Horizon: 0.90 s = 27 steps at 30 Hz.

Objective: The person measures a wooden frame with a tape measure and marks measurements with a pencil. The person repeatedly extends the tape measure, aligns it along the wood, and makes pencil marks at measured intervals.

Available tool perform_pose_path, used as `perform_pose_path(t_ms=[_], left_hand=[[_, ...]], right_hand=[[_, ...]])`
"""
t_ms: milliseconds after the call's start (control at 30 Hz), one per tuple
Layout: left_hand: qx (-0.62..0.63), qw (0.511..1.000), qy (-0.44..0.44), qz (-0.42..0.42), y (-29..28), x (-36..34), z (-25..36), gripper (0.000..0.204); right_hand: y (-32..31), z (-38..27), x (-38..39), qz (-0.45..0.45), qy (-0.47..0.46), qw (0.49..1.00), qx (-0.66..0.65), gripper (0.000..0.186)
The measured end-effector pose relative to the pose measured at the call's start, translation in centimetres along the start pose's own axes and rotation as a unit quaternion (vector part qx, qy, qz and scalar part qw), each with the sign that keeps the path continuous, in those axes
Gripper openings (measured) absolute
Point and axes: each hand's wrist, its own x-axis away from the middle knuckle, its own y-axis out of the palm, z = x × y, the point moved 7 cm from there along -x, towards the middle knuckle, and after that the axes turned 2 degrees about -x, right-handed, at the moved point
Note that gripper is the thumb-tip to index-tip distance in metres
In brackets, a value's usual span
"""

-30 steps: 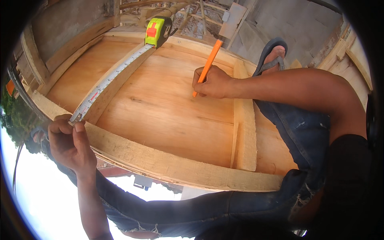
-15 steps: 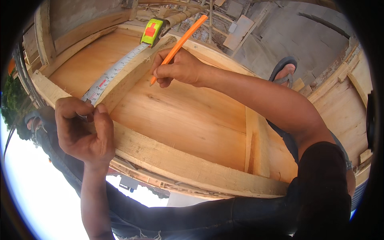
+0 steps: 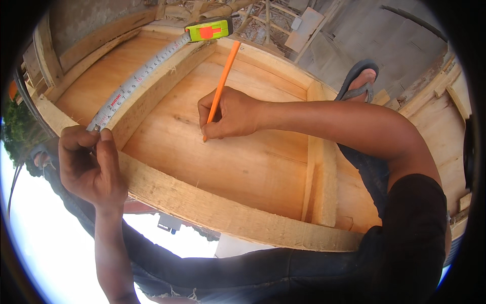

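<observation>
My left hand [image 3: 91,164] pinches the near end of a silver tape measure blade [image 3: 139,76] between thumb and fingers, close to the near left corner of a wooden frame. The blade runs away along a crosspiece [image 3: 159,83] to its yellow-green and orange case [image 3: 209,31], which rests at the frame's far side. My right hand [image 3: 230,114] grips an orange pencil [image 3: 223,81], its tip pointing down over the plywood panel [image 3: 223,162] inside the frame. Whether the tip touches the wood I cannot tell.
The frame's near beam [image 3: 238,215] crosses in front of my legs, and another crosspiece [image 3: 322,172] stands to the right. A sandalled foot [image 3: 362,83] is beyond it. Bamboo poles and boards [image 3: 305,28] lie at the back; more planks [image 3: 440,126] are on the right.
My right hand with the pencil has moved nearer and its tip lower, over the panel. My left hand has shifted slightly left with the blade's end, and the tape case has turned sideways.
</observation>
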Motion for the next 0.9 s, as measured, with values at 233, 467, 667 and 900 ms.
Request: perform_pose_path(t_ms=[233, 467, 667, 900], left_hand=[[-0.033, 0.999, 0.006, -0.019, -0.2, -0.1, 0.1, 0.013], [-0.012, 1.000, -0.015, -0.014, -0.2, 0.0, -0.4, 0.013], [-0.049, 0.998, -0.014, -0.024, -0.3, -0.1, -0.2, 0.010], [-0.053, 0.998, 0.005, -0.024, -0.2, -0.1, 0.2, 0.014]], right_hand=[[0.3, 0.4, -0.3, 0.012, -0.021, 1.000, -0.006, 0.016], [0.3, 0.5, -0.4, 0.018, -0.032, 0.999, -0.014, 0.017], [2.0, -1.4, -0.4, -0.007, -0.071, 0.997, -0.031, 0.020], [3.9, -3.4, 0.6, -0.074, -0.056, 0.996, 0.004, 0.016]])
